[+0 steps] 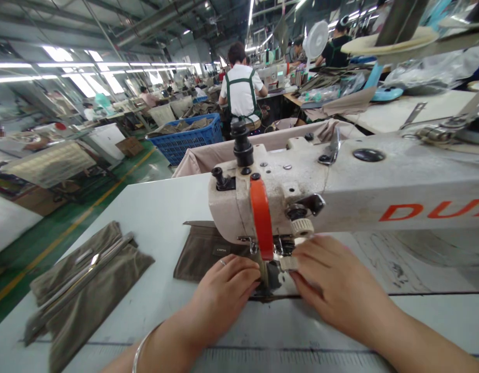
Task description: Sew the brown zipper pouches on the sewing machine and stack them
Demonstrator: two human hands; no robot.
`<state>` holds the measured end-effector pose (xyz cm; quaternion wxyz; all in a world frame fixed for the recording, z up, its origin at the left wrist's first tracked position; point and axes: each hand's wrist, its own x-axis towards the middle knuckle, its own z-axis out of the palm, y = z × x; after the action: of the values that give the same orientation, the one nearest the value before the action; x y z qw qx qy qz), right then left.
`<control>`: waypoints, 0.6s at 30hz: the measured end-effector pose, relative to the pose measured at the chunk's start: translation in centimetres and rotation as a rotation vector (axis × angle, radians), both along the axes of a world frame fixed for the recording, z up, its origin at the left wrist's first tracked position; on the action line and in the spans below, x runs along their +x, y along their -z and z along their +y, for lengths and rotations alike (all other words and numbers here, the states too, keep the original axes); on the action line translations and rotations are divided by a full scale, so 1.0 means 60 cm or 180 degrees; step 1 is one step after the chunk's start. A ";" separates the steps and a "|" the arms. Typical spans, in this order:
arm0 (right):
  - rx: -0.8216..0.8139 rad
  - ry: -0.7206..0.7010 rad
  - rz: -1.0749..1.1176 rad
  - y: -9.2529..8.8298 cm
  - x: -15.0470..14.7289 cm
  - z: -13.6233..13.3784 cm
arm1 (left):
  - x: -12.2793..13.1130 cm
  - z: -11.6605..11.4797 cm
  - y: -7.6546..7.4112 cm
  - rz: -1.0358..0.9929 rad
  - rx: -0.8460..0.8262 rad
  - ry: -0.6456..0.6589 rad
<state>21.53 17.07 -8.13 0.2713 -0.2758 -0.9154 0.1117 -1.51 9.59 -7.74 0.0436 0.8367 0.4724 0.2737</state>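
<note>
A white industrial sewing machine (340,191) with a red guard (261,217) stands on the pale table (157,207). Under its head lies a brown fabric piece (202,248) with a small label. My left hand (223,292), a ring on one finger, lies on the fabric just left of the needle, fingers curled and pressed together. My right hand (336,285) rests to the right of the needle, fingers flat and close together, tips by the presser foot. The needle area is mostly hidden by both hands.
A stack of brown fabric pieces with zippers (84,285) lies at the table's left. Behind the machine are a cloth-lined bin (208,155), a blue crate (188,137), and a seated person in white (241,88). Green floor runs along the left.
</note>
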 end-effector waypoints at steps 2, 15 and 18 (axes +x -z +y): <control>-0.0148 -0.0569 -0.0054 0.000 -0.014 -0.014 | 0.001 0.000 0.000 0.0020 0.0131 0.0080; -0.0097 -0.0802 -0.0318 0.017 -0.024 -0.023 | 0.002 -0.005 -0.003 0.0395 0.0021 0.0460; -0.0048 -0.0793 -0.0323 0.017 -0.023 -0.025 | 0.003 -0.005 -0.006 0.0373 -0.0010 0.0475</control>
<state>20.14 15.57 -9.16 0.2066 -0.1672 -0.9542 0.1373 -1.33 9.31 -7.40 0.0375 0.8841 0.4109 0.2195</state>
